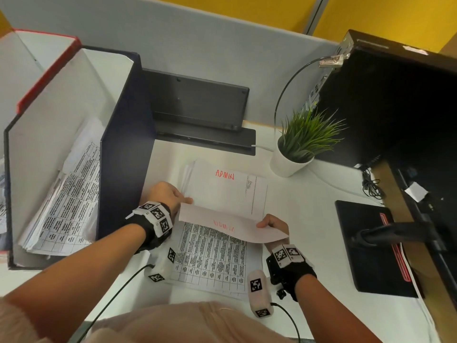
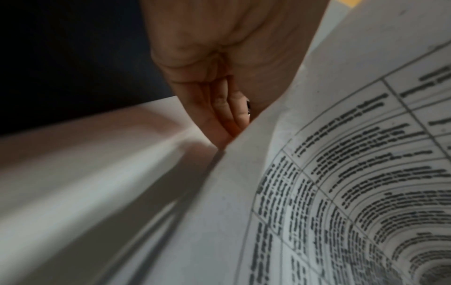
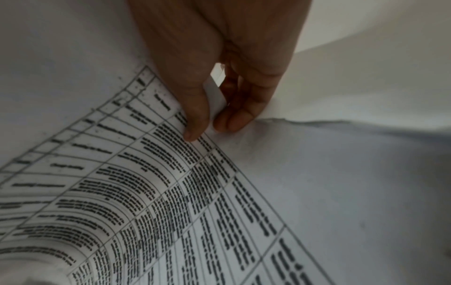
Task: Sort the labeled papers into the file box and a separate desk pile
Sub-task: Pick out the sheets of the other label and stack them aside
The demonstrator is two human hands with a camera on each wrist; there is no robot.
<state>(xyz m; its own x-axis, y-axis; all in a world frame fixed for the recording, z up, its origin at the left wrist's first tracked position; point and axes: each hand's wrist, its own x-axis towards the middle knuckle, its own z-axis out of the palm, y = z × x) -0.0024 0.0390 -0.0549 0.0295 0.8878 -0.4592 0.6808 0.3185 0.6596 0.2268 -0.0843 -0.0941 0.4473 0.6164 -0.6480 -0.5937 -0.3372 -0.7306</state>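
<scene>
Both hands, left hand [image 1: 166, 194] and right hand [image 1: 273, 225], pinch one sheet [image 1: 230, 226] by its ends, long axis crosswise; file box [image 1: 123, 149] lies left, ADMIN pile [image 1: 222, 189] just beyond.

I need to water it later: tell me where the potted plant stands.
In the head view the potted plant stands on the desk's far right, between the black stand and the dark computer case.

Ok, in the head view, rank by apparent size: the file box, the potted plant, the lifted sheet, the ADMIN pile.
1. file box
2. ADMIN pile and lifted sheet: too alike to rank, both partly hidden
3. potted plant
</scene>
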